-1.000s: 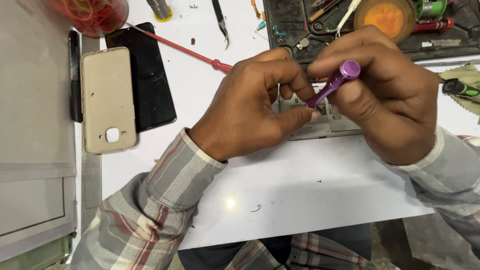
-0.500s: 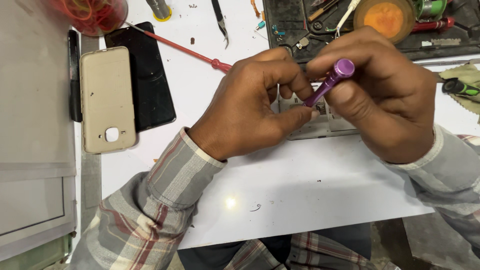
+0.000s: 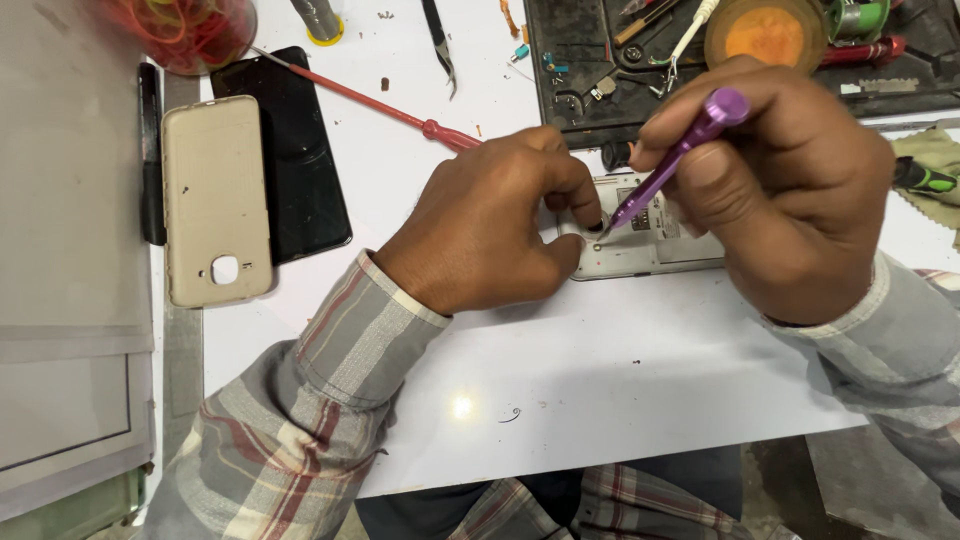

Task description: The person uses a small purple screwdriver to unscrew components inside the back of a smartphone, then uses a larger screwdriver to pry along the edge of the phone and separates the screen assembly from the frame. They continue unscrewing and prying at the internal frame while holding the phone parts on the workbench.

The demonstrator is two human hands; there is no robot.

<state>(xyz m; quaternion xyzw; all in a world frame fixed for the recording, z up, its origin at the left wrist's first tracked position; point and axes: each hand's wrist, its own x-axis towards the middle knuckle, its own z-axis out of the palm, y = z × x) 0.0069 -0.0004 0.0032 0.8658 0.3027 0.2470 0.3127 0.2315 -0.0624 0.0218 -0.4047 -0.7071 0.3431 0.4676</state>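
We are mid-job on the opened phone [image 3: 650, 245], lying on the white work surface [image 3: 600, 400] between our hands. Our left hand [image 3: 490, 225] pinches its near corner, fingers clamped to steady it. Our right hand [image 3: 790, 190] grips the purple screwdriver [image 3: 668, 165], tilted, tip down at a spot by the left end, probably a screw, though it is too small to tell. The beige back cover [image 3: 215, 200] is already off, lying on a black phone [image 3: 290, 150] well to the left. Inside work remains, and the cover has not yet gone back on.
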